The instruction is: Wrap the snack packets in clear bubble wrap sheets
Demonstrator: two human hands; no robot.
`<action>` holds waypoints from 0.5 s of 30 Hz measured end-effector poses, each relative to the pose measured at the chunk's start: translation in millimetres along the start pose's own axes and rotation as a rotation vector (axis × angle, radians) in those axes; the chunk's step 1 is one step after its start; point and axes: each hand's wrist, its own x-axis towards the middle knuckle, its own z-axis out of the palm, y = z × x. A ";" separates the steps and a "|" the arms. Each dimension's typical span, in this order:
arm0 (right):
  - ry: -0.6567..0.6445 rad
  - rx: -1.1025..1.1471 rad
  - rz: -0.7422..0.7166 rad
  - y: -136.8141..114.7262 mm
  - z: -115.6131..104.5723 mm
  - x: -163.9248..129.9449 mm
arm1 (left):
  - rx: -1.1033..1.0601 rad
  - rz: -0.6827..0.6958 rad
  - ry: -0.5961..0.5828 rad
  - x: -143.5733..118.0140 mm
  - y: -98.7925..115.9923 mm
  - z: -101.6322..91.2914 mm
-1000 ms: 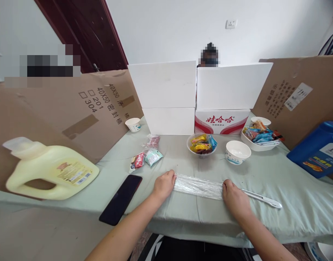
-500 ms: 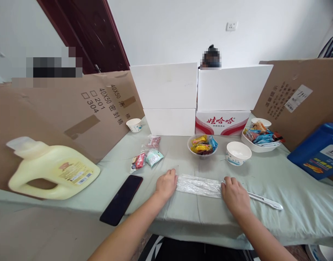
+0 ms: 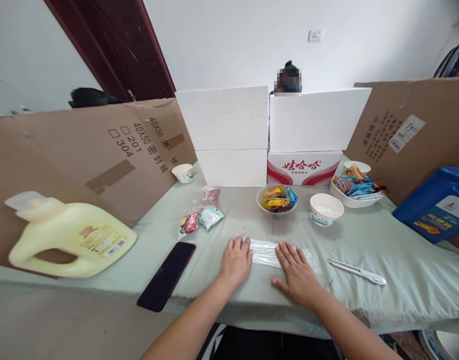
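Observation:
A folded strip of clear plastic, like a flattened bag (image 3: 265, 252), lies on the cloth in front of me. My left hand (image 3: 235, 262) rests flat on its left end, fingers extended. Spread palm down, my right hand (image 3: 297, 276) presses on the strip right of its middle, and the strip's right end shows past the fingers. To the right of that hand lies a slim white tool that looks like tongs (image 3: 357, 272). Left of my left hand is a dark phone (image 3: 167, 276). Small snack packets (image 3: 210, 217) lie beyond the phone.
Behind the strip stand a bowl of wrapped snacks (image 3: 276, 211) and a white paper bowl (image 3: 326, 210). A heaped white tray (image 3: 359, 201) sits farther right. A yellow jug (image 3: 75, 240) and blue bottle (image 3: 435, 205) flank the table. White boxes (image 3: 231, 167) and cardboard (image 3: 64, 150) wall it in.
My right hand has let go of the strip's right end, moved left and spread flat on it. My left hand has gone from a pinch at the left end to lying flat.

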 end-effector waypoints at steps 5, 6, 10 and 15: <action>0.227 -0.136 0.100 16.7 13.7 -44.5 | 0.061 -0.034 0.009 -2.5 -21.4 -0.7; 0.286 -0.166 0.079 17.2 15.8 -56.0 | 0.066 -0.027 0.013 -3.0 -20.8 -1.4; 0.425 -0.238 -0.035 13.9 17.1 -101.3 | 0.050 0.028 0.047 -9.8 4.1 -5.6; 0.487 -0.123 -0.150 17.7 1.4 -133.9 | -0.252 0.312 -0.046 -40.3 59.7 -11.3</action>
